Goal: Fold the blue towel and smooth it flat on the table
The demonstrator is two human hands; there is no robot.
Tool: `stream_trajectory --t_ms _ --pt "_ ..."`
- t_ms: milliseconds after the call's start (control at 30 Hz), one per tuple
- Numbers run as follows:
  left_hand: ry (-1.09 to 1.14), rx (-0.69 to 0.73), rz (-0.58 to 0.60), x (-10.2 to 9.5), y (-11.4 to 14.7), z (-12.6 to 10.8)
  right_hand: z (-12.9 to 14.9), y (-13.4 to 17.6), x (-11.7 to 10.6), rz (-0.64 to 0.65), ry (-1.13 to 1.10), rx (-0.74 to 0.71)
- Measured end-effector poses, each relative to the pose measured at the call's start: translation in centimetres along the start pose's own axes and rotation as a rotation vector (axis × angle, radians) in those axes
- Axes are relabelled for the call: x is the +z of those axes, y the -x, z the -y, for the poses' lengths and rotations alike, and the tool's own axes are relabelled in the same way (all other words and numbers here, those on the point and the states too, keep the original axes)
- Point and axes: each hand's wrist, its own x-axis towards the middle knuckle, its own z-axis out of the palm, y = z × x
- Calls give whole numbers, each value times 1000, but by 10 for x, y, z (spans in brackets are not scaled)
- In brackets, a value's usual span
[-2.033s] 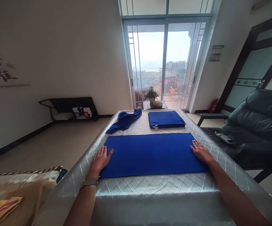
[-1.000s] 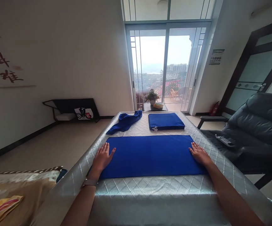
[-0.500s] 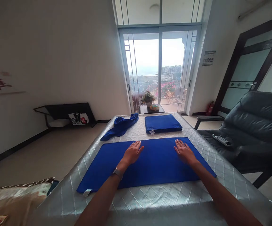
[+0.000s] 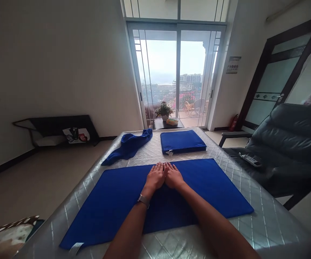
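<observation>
A blue cloth (image 4: pixel 112 201) lies spread flat across the near part of the table, with a white tag (image 4: pixel 76 248) at its near left corner. My left hand (image 4: pixel 155 176) rests flat on the cloth near its far edge, fingers stretched out. Right beside it, my right hand (image 4: pixel 173 175) also lies flat, and the two hands touch at the thumbs. Beyond them sits a neat stack of folded blue cloths (image 4: pixel 182 141). To the left of that stack, a crumpled blue cloth (image 4: pixel 129 145) lies in a loose heap.
Under the cloths is a silver quilted table cover (image 4: pixel 171 242). A dark armchair (image 4: pixel 287 151) with a small device (image 4: pixel 251 160) on its seat stands at the right. Behind the table, a side table holds a potted plant (image 4: pixel 164 111). A black rack (image 4: pixel 60 131) stands by the left wall.
My hands have come together at the middle of the spread cloth; the right one slid left. The view has shifted slightly to the right.
</observation>
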Motion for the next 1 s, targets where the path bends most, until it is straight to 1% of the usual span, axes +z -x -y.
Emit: stream_trajectory --t_ms 167,267,367,467,533,600,700,833,900,1000 --pt "8 -3 14 -6 2 -1 0 -2 -1 15 -7 28" --pt "14 -41 34 -11 4 2 -6 -3 -2 17 -9 74" --pt "15 -73 58 -18 8 11 -21 -1 -7 15 2 163" --pt "13 -90 94 -24 13 27 -46 6 -15 34 18 257" --pt "3 -115 108 -28 18 45 -69 13 -22 47 30 305" --pt "-14 -149 110 -32 23 69 -96 23 -28 47 57 342" --pt "-44 -209 107 -39 36 114 -145 42 -37 38 115 411" --pt "-87 -291 68 -48 56 179 -205 66 -45 22 175 522" --pt "-109 -325 43 -51 66 206 -224 71 -46 9 185 555" --pt "-129 -379 25 -54 75 235 -238 73 -44 -5 194 558"
